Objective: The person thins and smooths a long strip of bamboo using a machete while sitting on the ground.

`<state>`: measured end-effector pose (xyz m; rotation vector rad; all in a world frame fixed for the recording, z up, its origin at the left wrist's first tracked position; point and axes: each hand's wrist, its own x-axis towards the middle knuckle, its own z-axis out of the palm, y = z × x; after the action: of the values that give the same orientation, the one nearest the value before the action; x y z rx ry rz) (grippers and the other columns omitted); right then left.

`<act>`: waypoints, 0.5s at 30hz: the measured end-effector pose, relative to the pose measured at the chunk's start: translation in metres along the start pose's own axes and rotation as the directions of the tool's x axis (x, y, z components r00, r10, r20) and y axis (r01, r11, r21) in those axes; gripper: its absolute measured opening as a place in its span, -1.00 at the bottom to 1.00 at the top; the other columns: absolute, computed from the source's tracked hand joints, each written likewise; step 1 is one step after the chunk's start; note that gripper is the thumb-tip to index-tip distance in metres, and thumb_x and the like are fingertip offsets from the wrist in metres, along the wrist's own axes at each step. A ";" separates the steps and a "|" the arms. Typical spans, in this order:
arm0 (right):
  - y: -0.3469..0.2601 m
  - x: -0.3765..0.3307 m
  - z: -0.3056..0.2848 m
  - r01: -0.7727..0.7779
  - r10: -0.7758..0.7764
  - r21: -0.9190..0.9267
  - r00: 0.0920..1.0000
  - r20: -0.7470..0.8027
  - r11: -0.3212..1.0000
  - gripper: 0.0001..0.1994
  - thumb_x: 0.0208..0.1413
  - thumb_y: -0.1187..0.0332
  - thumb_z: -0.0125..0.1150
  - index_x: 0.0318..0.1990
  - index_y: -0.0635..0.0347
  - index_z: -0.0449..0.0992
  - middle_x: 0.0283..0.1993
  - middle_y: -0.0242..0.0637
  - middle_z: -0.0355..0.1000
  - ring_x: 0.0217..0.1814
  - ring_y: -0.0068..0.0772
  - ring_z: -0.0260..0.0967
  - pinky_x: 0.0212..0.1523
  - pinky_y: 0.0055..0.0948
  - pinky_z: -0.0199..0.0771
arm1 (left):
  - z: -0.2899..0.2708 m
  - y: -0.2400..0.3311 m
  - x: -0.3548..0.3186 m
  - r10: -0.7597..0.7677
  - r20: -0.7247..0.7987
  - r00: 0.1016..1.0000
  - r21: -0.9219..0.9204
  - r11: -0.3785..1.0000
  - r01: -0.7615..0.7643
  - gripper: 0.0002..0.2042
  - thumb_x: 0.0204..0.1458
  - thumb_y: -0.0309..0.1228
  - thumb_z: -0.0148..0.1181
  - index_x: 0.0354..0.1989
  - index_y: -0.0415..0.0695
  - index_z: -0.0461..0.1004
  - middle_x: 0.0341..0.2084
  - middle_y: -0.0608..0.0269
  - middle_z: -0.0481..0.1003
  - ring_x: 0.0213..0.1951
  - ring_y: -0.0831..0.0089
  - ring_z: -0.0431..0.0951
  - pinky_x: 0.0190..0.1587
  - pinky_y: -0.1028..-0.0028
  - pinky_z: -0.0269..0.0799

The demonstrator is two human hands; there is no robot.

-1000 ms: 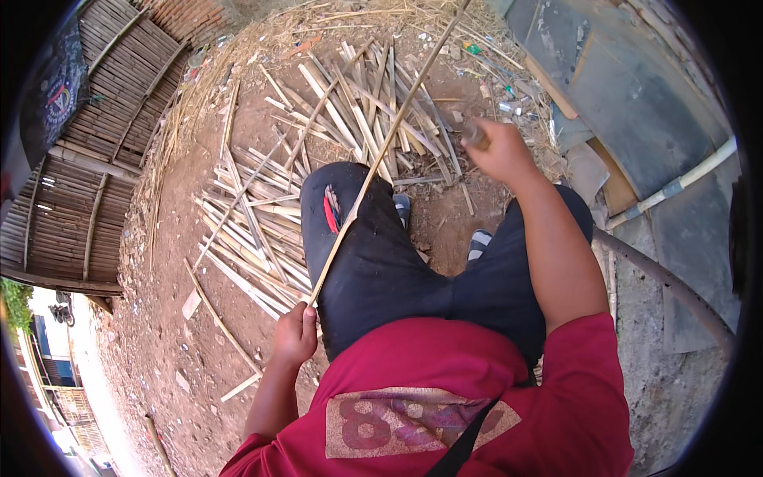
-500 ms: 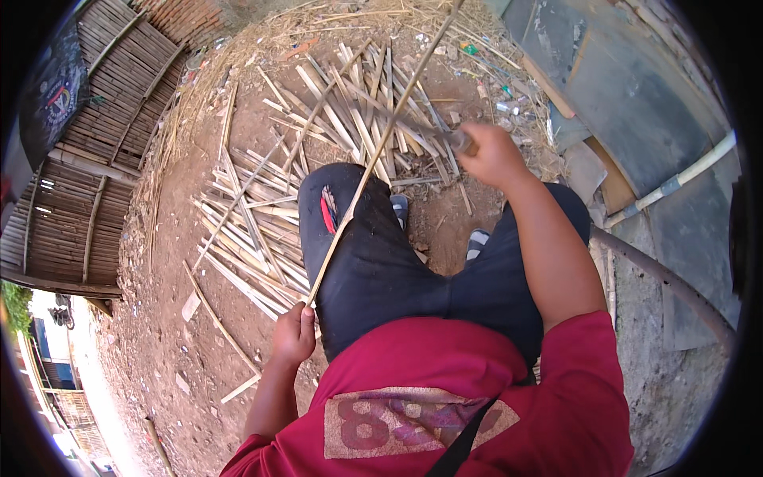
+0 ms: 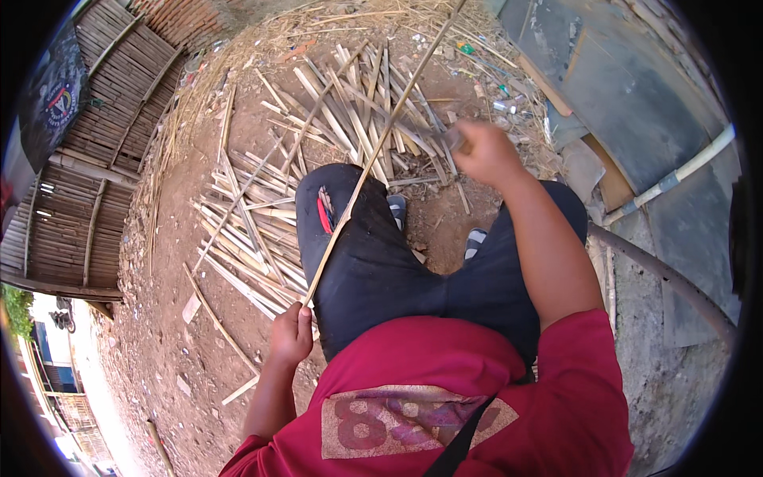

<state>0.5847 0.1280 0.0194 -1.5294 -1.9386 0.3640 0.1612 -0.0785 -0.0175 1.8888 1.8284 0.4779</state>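
Note:
My left hand (image 3: 292,334) is closed round the near end of a long, thin bamboo strip (image 3: 343,221). The strip slants across my left thigh and runs out over the ground to the far edge of the view. In my right hand (image 3: 485,153), above the right knee, is the handle of a long-bladed knife (image 3: 455,140). The hand and handle are smeared by motion. The dark blade points left toward the strip; whether it touches the strip I cannot tell.
Split bamboo pieces (image 3: 238,230) lie heaped on the dirt ahead and to the left. Bamboo slat panels (image 3: 119,87) stand at the far left. Dark sheets (image 3: 636,103) and a pale pole (image 3: 675,179) lie to the right. Litter (image 3: 509,105) is scattered beyond my right hand.
My right hand has shifted slightly left with the knife. My left hand still holds the bamboo strip in nearly the same place.

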 end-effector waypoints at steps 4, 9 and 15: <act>0.032 0.011 0.004 -0.172 0.213 0.158 0.929 -0.302 0.972 -0.71 0.03 0.24 0.33 -0.13 0.18 0.58 -0.31 -0.03 0.58 -0.26 -0.02 0.57 -0.23 -0.18 0.54 | 0.003 -0.003 0.001 0.012 -0.012 1.000 -0.029 1.000 -0.012 -0.53 0.35 -0.11 -0.15 -0.49 -0.27 0.33 -0.66 -0.14 0.38 -0.55 -0.15 0.44 -0.45 0.12 0.30; 0.004 -0.010 0.010 0.123 -0.123 0.013 0.992 0.025 0.992 -0.72 -0.01 0.26 0.34 -0.13 0.11 0.59 -0.32 -0.07 0.57 -0.29 0.03 0.56 -0.27 -0.15 0.54 | 0.003 -0.002 0.002 0.007 0.014 1.000 -0.062 0.998 -0.006 -0.53 0.35 -0.12 -0.14 -0.50 -0.26 0.32 -0.66 -0.15 0.37 -0.55 -0.14 0.42 -0.45 0.13 0.30; -0.006 -0.005 -0.002 0.179 -0.171 -0.073 0.980 0.100 0.981 -0.72 -0.05 0.29 0.35 -0.14 0.13 0.58 -0.28 -0.11 0.57 -0.25 0.03 0.54 -0.23 -0.17 0.52 | -0.002 0.002 -0.001 0.012 -0.010 1.000 0.048 0.999 -0.011 -0.52 0.35 -0.09 -0.16 -0.50 -0.24 0.34 -0.67 -0.13 0.40 -0.53 -0.17 0.45 -0.45 0.08 0.31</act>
<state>0.5816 0.1208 0.0227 -1.4005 -2.1670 0.2874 0.1619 -0.0794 -0.0141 1.9333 1.8520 0.4519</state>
